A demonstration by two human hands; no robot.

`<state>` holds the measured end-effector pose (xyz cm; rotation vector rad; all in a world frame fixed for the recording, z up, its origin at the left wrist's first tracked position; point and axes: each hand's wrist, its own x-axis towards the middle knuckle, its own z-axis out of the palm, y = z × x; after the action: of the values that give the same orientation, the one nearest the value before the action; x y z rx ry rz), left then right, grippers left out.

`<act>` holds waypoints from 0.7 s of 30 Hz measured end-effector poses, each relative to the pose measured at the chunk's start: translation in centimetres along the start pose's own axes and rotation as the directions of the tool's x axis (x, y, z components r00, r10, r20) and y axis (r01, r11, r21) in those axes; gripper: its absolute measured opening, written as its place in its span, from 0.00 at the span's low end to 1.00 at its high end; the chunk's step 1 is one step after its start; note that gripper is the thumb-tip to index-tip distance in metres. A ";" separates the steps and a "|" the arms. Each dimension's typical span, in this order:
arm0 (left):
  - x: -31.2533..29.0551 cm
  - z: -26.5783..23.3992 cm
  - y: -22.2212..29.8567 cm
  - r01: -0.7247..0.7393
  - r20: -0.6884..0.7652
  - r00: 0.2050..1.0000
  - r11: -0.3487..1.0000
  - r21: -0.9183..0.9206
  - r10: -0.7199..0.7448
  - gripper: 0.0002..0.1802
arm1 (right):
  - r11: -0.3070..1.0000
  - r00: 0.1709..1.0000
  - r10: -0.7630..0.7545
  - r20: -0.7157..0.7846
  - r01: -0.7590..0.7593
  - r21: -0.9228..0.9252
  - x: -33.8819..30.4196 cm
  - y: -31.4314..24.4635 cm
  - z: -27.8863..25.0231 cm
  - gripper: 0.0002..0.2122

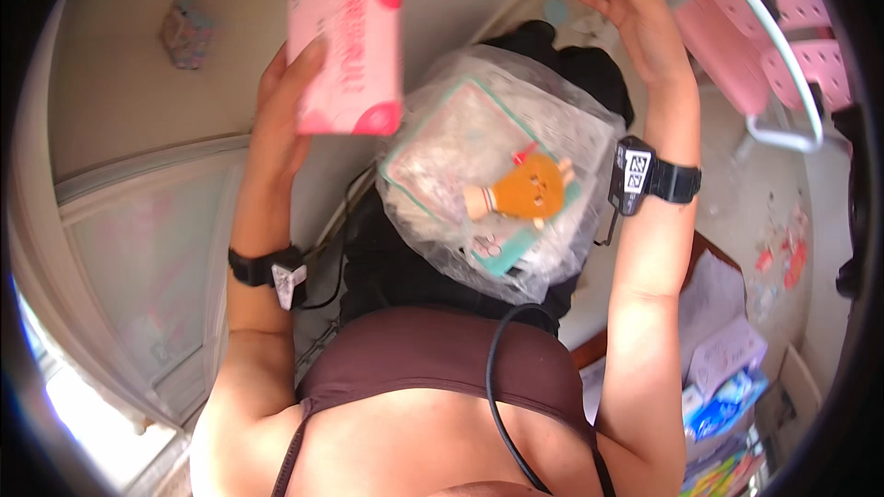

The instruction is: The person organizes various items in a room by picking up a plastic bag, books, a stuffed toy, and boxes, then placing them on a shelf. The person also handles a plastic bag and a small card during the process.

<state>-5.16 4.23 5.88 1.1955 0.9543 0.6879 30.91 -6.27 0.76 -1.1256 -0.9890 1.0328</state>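
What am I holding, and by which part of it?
Your left hand holds a pink-and-white pack by its left side edge. Your right hand is open, with nothing visible in it.

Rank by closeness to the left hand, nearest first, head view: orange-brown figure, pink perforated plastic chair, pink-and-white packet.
1. Pink-and-white packet: in the left hand, upper left.
2. Orange-brown figure: right of centre, against the clear plastic bag.
3. Pink perforated plastic chair: upper right, beyond the right forearm.
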 end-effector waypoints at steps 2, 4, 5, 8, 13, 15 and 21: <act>-1.9 -1.3 -0.3 0.071 0.043 0.997 0.993 -0.090 -0.067 0.32 | 0.999 0.988 -0.034 -0.147 0.029 -0.038 -4.5 -1.9 -0.8 0.24; -3.8 -2.0 -0.7 0.173 0.080 0.984 0.972 -0.158 -0.162 0.33 | 0.999 0.969 -0.017 -0.245 0.006 -0.043 -10.1 -2.2 0.5 0.22; -4.7 -2.1 -0.8 0.191 0.150 0.974 0.970 -0.148 -0.169 0.33 | 0.997 0.957 0.033 -0.290 -0.052 -0.059 -12.9 -2.2 1.6 0.22; -5.7 -1.6 -2.2 0.256 0.337 0.918 0.962 -0.096 -0.211 0.33 | 0.990 0.939 0.095 -0.330 -0.122 -0.064 -19.1 -0.9 5.8 0.24; -6.1 0.1 -6.0 0.158 0.515 0.805 0.944 0.291 -0.294 0.37 | 0.686 0.986 -0.117 -0.123 -0.009 -0.728 -22.4 1.1 11.3 0.31; -6.1 0.2 -6.7 0.120 0.557 0.779 0.941 0.316 -0.287 0.37 | 0.559 0.981 -0.089 -0.171 -0.093 -0.824 -22.6 1.2 11.9 0.28; -6.1 -0.4 -7.0 0.230 0.511 0.793 0.940 0.253 -0.331 0.36 | 0.816 0.847 0.024 -0.531 -0.323 -0.479 -26.5 0.4 10.5 0.20</act>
<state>-8.59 -2.53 0.52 1.2750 0.6876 -0.0013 14.67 -29.68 -0.35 -1.8972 -0.7693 0.5307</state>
